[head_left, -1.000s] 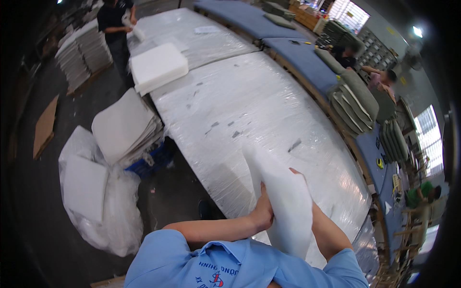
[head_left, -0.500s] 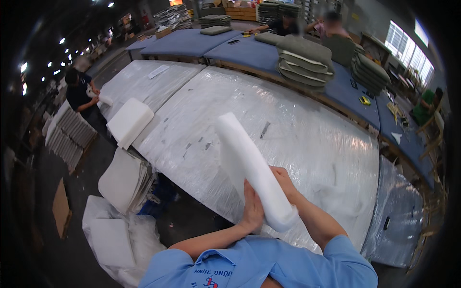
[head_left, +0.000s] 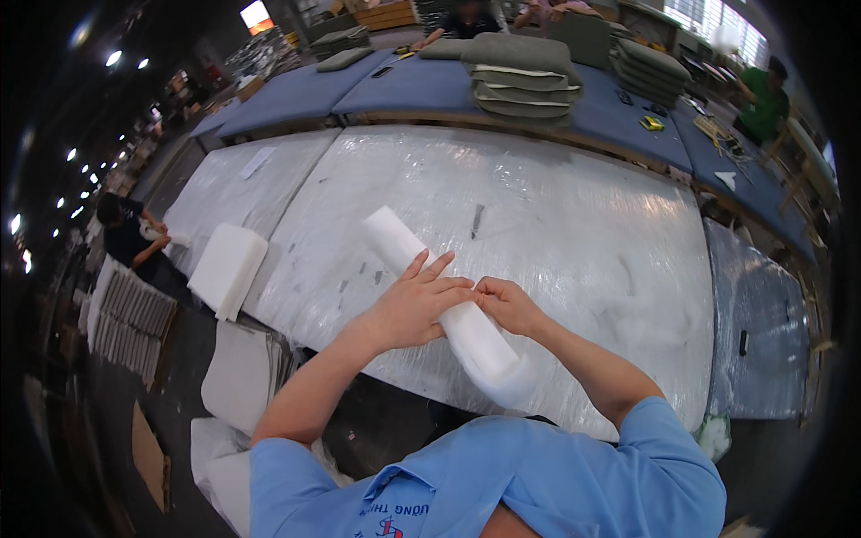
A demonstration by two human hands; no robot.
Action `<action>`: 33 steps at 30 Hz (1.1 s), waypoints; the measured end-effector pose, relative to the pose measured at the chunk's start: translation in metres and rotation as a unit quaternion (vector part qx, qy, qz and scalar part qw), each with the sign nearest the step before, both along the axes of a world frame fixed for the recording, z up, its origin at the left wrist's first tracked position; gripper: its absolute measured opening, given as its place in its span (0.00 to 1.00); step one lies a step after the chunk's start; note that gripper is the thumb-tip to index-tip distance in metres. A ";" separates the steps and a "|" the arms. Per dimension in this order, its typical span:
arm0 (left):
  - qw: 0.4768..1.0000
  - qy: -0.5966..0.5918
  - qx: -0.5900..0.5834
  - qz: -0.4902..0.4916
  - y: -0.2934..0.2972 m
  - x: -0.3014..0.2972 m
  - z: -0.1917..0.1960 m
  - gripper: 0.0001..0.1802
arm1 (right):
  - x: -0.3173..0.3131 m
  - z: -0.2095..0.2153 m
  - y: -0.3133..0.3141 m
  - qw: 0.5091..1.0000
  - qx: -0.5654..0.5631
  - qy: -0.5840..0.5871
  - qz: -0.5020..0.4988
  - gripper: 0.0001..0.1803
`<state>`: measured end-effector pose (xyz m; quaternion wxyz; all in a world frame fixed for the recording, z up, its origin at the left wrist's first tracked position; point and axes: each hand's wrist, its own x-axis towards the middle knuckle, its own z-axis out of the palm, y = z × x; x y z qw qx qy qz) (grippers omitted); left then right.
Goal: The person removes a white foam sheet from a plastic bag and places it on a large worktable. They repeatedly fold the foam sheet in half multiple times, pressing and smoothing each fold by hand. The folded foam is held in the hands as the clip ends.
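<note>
A thick white foam pad with a soft wadding-like surface (head_left: 480, 336) stands tilted on its edge in front of my body, over the plastic-covered table. My left hand (head_left: 414, 303) lies across the pad's upper edge, its fingers spread out. Right beside those fingertips, my right hand (head_left: 507, 305) has its thumb and fingertips pinched together at the pad's edge, on the white wadding. The pad's lower end, near my chest, shows a loose, fluffy outer layer around a flatter inner strip. What lies beneath my left palm is hidden.
A wide table wrapped in clear film (head_left: 556, 224) stretches ahead. White pads (head_left: 229, 269) are stacked at its left edge. Beyond stand blue tables (head_left: 404, 94) with grey-green cushions (head_left: 523, 76). One person in dark clothes (head_left: 134, 238) works at left; others are farther back.
My left hand has moved from the pad's side to over its top edge, fingers spreading. My right hand has come up into a pinch beside it. The pad has turned edge-up.
</note>
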<state>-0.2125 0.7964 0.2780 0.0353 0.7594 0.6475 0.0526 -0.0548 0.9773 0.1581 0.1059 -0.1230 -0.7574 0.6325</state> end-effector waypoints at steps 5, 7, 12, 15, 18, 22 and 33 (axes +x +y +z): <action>0.995 -0.059 -0.034 -0.075 0.010 -0.029 0.001 0.36 | 0.045 0.061 -0.007 0.978 0.174 -0.001 -0.117 0.07; 0.991 -0.074 -0.046 -0.102 0.018 -0.032 0.004 0.36 | 0.070 0.091 -0.007 0.954 0.260 0.005 -0.145 0.07; 0.977 -0.102 -0.050 -0.180 0.032 -0.043 0.007 0.27 | 0.104 0.142 -0.054 0.885 0.432 -0.036 -0.171 0.16; 0.965 -0.118 -0.031 -0.234 0.040 -0.050 0.002 0.22 | 0.099 0.150 -0.100 0.836 0.524 -0.080 -0.141 0.29; 0.949 -0.140 -0.023 -0.283 0.049 -0.050 -0.001 0.17 | 0.085 0.130 -0.118 0.781 0.593 -0.147 -0.134 0.26; 0.938 -0.184 -0.004 -0.295 0.057 -0.055 -0.002 0.16 | 0.082 0.109 -0.114 0.824 0.524 -0.155 -0.150 0.23; 0.961 -0.211 -0.035 -0.175 0.057 -0.041 -0.011 0.18 | 0.088 0.080 -0.096 0.951 0.020 -0.193 -0.239 0.22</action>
